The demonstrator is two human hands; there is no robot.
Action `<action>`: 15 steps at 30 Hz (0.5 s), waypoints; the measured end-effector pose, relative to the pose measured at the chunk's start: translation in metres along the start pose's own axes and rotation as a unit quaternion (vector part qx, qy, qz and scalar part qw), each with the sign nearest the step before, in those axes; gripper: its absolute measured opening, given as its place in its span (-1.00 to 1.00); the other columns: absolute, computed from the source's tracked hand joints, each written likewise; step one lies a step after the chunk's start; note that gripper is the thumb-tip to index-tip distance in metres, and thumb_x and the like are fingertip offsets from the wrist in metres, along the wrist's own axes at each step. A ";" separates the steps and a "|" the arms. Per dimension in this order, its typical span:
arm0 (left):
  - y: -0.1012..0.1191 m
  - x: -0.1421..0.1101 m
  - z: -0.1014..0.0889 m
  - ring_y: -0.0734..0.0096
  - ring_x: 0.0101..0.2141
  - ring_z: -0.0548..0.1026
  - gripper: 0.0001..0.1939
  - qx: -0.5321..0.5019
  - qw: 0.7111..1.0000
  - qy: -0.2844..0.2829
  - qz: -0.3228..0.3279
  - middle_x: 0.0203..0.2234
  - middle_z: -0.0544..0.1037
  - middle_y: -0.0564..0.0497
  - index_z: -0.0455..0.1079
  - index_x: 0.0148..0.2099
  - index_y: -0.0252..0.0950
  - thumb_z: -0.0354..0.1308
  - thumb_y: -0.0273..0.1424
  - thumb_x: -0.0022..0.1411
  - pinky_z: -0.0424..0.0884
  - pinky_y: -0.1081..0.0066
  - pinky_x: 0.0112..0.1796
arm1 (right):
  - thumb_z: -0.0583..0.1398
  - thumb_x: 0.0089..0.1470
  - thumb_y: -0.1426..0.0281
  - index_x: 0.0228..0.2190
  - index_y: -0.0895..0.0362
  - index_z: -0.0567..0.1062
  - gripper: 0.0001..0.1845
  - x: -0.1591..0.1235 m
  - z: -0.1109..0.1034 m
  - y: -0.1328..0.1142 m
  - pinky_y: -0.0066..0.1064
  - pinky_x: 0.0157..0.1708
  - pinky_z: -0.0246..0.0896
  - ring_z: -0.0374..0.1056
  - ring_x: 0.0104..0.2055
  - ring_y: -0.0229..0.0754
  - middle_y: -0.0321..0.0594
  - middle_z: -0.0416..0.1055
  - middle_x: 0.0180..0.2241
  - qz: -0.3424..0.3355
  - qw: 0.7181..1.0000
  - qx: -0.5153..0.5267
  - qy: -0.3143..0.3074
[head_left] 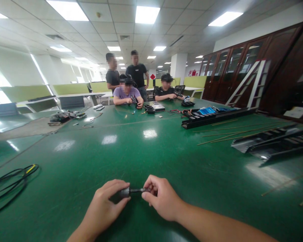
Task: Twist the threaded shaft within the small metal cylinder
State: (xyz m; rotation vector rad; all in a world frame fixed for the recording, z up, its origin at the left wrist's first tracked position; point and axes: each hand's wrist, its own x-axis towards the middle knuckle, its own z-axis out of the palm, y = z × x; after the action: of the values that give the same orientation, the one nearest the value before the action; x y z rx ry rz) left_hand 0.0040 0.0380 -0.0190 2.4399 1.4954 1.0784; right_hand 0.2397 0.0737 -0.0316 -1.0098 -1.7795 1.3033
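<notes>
At the front of the green table, my left hand (108, 201) curves its thumb and fingers around the wide grey end of a dark cylindrical piece with a thin shaft (135, 190). The far end of that shaft, which has a small metallic tip, is pinched by my right hand (161, 198). The piece lies roughly level between both hands, close above or on the tabletop; I cannot tell which. My fingers partly hide both of its ends, and its exact kind is unclear.
The green table (131, 154) stretches ahead. A coiled black cable (20, 176) lies left. Black metal channels (280, 141) and thin rods (222, 138) lie right, beyond them a stepladder (257, 80). Two people sit working across the table, and two others stand behind them.
</notes>
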 end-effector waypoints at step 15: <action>0.002 0.002 -0.003 0.26 -0.19 0.61 -0.73 0.003 1.000 0.012 0.005 -0.21 0.64 0.01 0.53 -0.06 -0.13 0.31 -0.41 0.16 0.57 0.34 -0.14 | 0.23 0.00 0.52 -0.38 0.15 0.41 -0.90 0.001 0.000 -0.001 -0.49 -0.52 0.10 0.29 -0.54 -0.30 -0.40 0.34 -0.59 0.000 1.000 0.005 0.006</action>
State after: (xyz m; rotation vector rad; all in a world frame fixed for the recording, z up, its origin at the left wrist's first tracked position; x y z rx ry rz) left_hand 0.0045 0.0376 -0.0151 2.4487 1.4981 1.1112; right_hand 0.2394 0.0744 -0.0309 -1.0092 -1.7628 1.3021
